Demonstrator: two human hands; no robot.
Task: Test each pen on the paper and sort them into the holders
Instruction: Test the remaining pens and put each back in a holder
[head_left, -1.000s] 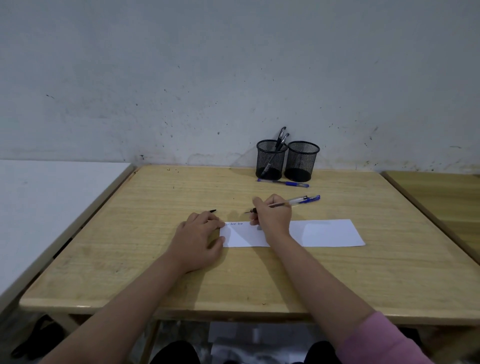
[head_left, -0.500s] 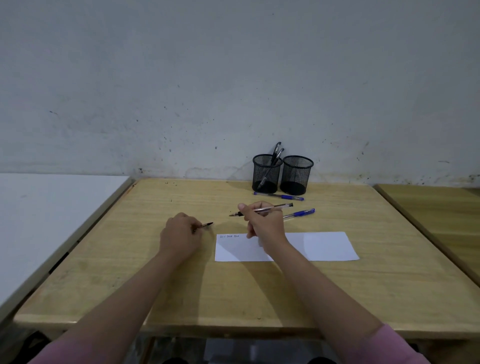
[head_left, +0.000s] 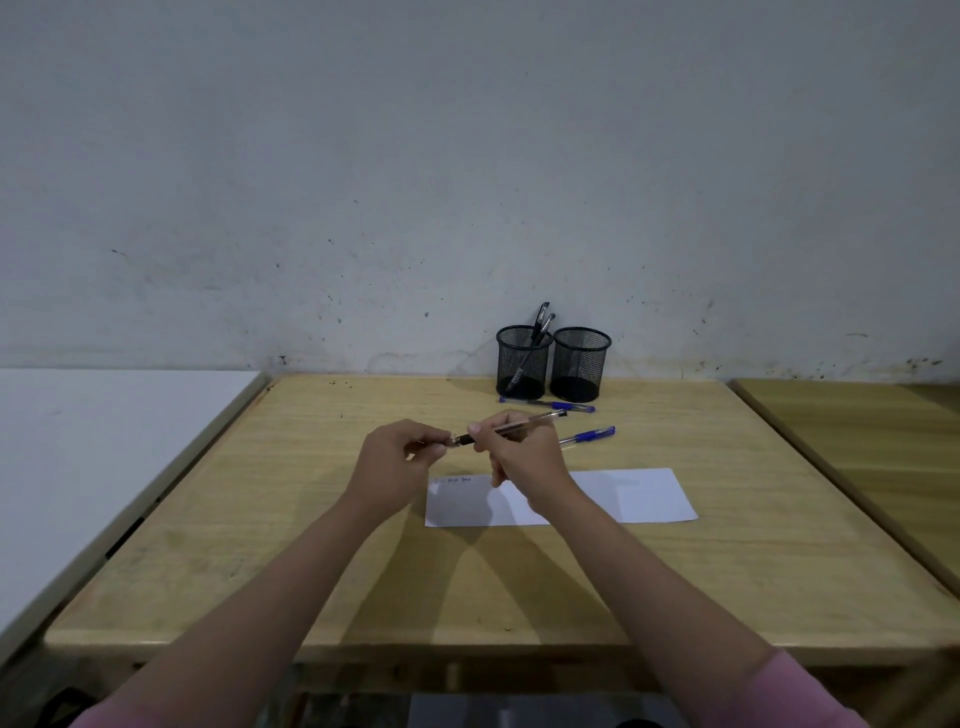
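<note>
Table (head_left: 727, 582): wooden, fills the lower half of the frame; bare wood all round the hands, wall behind, edges well off. Plenty of room to swing a pen toward the back.

Paper (head_left: 634, 493): white sheet, centre right, flat on the table, a few scribbles at its upper left corner. Thin and light; likely slides under a pen stroke unless pinned.

Holders: left holder (head_left: 522, 364) and right holder (head_left: 581, 364), black mesh, touching, upper centre by the wall. Left one has pens leaning in it; right looks empty. Light cups, probably easy to tip from the rim.

Loose pens: one (head_left: 548, 404) just in front of the holders, one (head_left: 587, 435) nearer, behind the right hand.

Right hand (head_left: 519, 457): closed on the held pen (head_left: 524, 422) near its tip, above the table. Stiff, slim, slick barrel; pinch near the grip.

Left hand (head_left: 402, 457): closed at the tip end, seemingly on a cap; too small to be sure.
</note>
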